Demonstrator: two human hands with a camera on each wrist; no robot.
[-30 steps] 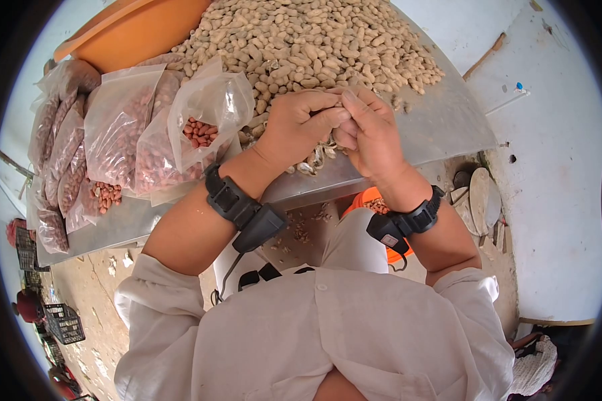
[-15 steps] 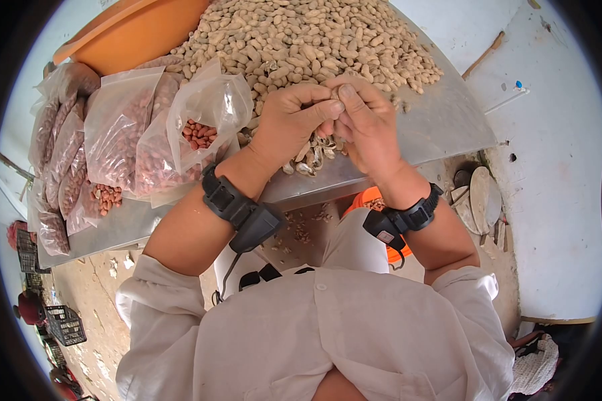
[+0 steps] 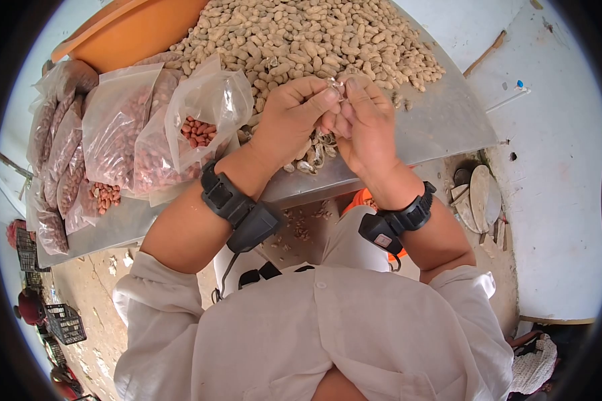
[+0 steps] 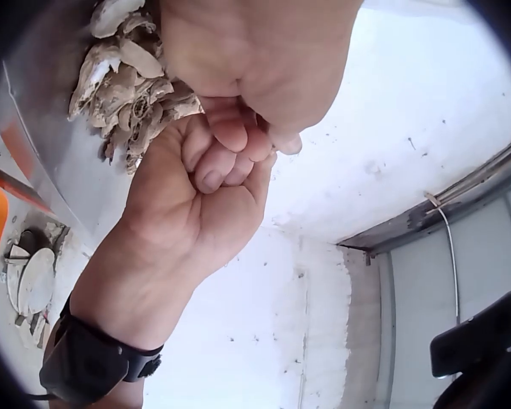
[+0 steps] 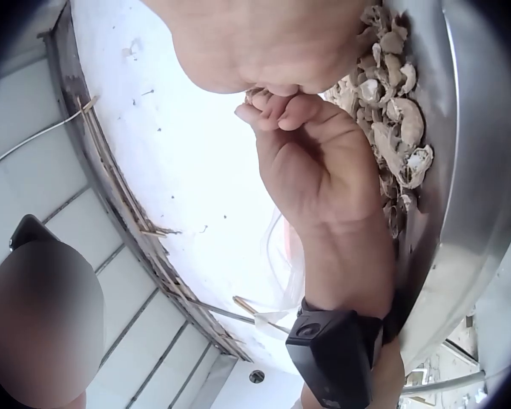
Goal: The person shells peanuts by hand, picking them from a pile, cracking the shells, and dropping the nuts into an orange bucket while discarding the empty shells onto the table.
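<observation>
A cracked peanut shell [image 3: 338, 87] with its pale inside showing is between the fingertips of both hands, close over the front of a peanut heap [image 3: 301, 40]. My left hand [image 3: 289, 112] pinches it from the left, thumb on top. From the right, my right hand [image 3: 370, 130] pinches it too, with its lower fingers curled in. Directly below the hands, broken empty shells [image 3: 311, 157] lie near the table's front edge. Those shells [image 4: 123, 85] also show in the left wrist view, where the meeting fingers hide the peanut.
To the left, an open plastic bag [image 3: 211, 110] holds red shelled peanuts, beside several filled bags [image 3: 117, 127]. An orange basin [image 3: 130, 33] stands at the back left of the metal table [image 3: 441, 134]. Below the edge, an orange container [image 3: 360, 199] is partly hidden by the right forearm.
The peanut between my fingertips now shows an opened shell with a pale inside. Both hands have risen slightly toward the heap, and the thumbs have moved apart a little.
</observation>
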